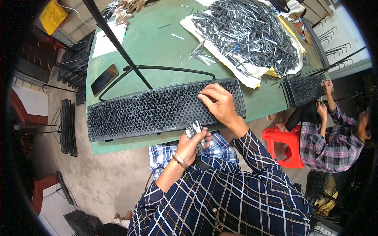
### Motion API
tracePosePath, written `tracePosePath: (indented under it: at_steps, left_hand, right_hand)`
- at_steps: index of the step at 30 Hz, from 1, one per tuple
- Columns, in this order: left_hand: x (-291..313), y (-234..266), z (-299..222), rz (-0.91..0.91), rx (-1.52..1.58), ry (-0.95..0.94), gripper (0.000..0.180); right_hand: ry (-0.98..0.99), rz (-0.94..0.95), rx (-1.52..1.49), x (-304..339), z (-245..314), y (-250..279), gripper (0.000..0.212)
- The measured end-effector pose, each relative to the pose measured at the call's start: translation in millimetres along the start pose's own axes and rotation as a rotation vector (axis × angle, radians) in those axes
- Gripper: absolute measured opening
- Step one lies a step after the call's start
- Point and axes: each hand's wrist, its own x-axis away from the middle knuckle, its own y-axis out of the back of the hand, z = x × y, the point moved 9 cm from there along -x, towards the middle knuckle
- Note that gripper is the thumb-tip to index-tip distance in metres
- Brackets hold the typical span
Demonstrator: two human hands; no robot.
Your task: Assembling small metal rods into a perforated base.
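A long black brush head (193, 113) lies across the near side of the green table. Short dark tufts (122, 112) stand in its holes on the left and along the far side. Bare holes show toward the near right. My left hand (191, 145) is closed around a bundle of thin grey and black strips (193, 129), just off the near edge. Over the right part of the head, my right hand (219, 103) has thumb and forefinger pinched together near the holes. Whatever lies between those fingertips is too small to make out.
A big pile of strips (248, 35) rests on a white sack (252, 81) at the far right. A black pole (114, 37) rises from the head's bracket, near a phone (104, 80) and paper (109, 39). At right, a co-worker (330, 137) handles another brush head (305, 91) beside a red stool (289, 147).
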Motion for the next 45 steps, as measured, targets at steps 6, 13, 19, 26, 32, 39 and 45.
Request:
tracePosePath:
  at_steps: [6,13,19,26,32,39,45]
  left_hand:
    - [0.6,0.7,1.3,-0.008,-0.021,0.021,0.021]
    - [-1.5,2.7,4.8,0.014,-0.008,0.005,0.022]
    - [-1.9,1.9,4.8,0.02,-0.007,0.004,0.023]
    - [-1.0,-0.8,8.0,0.029,0.014,0.045,0.022]
    - [-1.9,-0.7,17.2,0.062,0.025,0.123,0.021]
    - [0.9,-5.1,16.0,0.073,0.009,0.125,0.023]
    - [-4.8,2.1,12.8,0.038,0.024,0.068,0.025]
  right_hand:
    - [0.088,0.038,0.156,0.1,4.5,-5.5,0.015]
    - [0.13,0.087,0.17,1.1,9.5,-9.1,0.015]
    - [0.114,0.08,0.167,1.6,3.6,-6.5,0.016]
    - [0.159,0.059,0.26,2.0,6.8,-2.9,0.015]
    - [0.175,0.102,0.329,4.1,13.3,-6.1,0.02]
    - [0.3,0.199,0.252,-4.2,24.4,-17.2,0.019]
    - [0.218,0.087,0.237,2.6,13.9,-6.2,0.013]
